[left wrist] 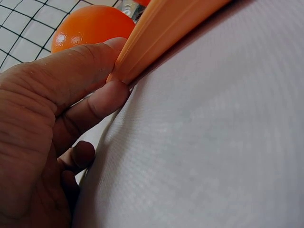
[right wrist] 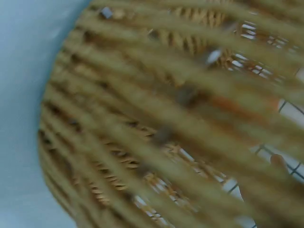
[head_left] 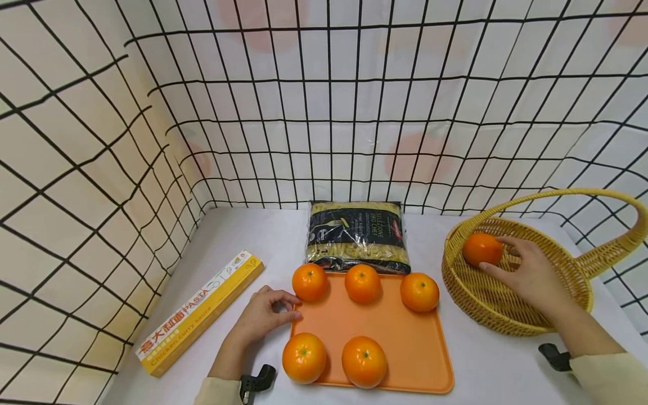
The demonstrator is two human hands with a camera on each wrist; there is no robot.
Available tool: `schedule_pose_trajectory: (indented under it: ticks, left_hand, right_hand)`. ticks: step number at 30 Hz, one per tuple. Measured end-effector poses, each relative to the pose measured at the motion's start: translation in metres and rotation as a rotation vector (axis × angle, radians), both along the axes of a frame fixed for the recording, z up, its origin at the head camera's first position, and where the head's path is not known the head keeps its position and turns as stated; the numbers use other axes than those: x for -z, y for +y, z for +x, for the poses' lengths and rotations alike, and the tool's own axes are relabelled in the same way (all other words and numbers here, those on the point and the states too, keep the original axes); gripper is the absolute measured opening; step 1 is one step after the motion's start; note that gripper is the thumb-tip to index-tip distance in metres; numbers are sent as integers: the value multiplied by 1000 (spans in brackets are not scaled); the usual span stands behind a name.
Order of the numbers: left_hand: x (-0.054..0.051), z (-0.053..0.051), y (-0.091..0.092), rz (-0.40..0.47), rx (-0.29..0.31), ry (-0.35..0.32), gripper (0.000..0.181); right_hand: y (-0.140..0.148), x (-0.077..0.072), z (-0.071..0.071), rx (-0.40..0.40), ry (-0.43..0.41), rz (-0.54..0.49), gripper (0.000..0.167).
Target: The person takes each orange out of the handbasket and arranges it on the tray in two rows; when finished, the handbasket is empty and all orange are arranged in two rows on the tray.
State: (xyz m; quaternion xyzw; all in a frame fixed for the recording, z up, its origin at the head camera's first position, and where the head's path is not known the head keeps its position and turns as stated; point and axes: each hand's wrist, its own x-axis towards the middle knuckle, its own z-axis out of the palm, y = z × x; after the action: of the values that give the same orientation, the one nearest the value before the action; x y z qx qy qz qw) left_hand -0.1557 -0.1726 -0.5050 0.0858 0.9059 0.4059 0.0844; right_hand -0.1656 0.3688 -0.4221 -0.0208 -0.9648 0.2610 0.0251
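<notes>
My left hand [head_left: 267, 313] pinches the left rim of a flat orange tray [head_left: 400, 343] between thumb and finger; the left wrist view shows the tray edge [left wrist: 156, 35] in that pinch. On the tray sit several oranges, among them one at the back left [head_left: 310, 282] and one at the front [head_left: 364, 361]. To the right, my right hand [head_left: 531, 275] reaches into a wicker basket [head_left: 516, 315]. Its thumb and fingers are around the right side of an orange [head_left: 482, 250] there. In the right wrist view the basket's woven wall [right wrist: 142, 109] hides most of that hand.
Behind the tray lies a bag of pasta [head_left: 356, 236]. A long yellow pasta box [head_left: 202, 312] lies at the left. The basket's tall handle [head_left: 572, 194] arches over it. Black wire mesh panels [head_left: 354, 121] stand around the white tabletop.
</notes>
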Motion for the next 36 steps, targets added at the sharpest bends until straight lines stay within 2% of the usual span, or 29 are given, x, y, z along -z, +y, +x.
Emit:
schedule_pose_trajectory:
  ticks: [4,11,19,29,36]
  left_hand:
    - [0,0,0,-1,2,1,19]
    - [-1,1,1,-8,-11,-1,19]
    - [-1,1,1,-4,-15,-8,18]
    - [-1,1,1,-5,-14,-2,18]
    - [-2,1,1,-3,-14,-4,18]
  right_hand:
    - [11,2,-6,-3,-49,-19,99]
    - [23,9,-19,-58,-131,-86,106]
    - [32,20,-31,-55,-211,-188,114]
    - [37,33,-39,-34,-232,-211,114]
    - [36,34,-40,-25,-233,-222,111]
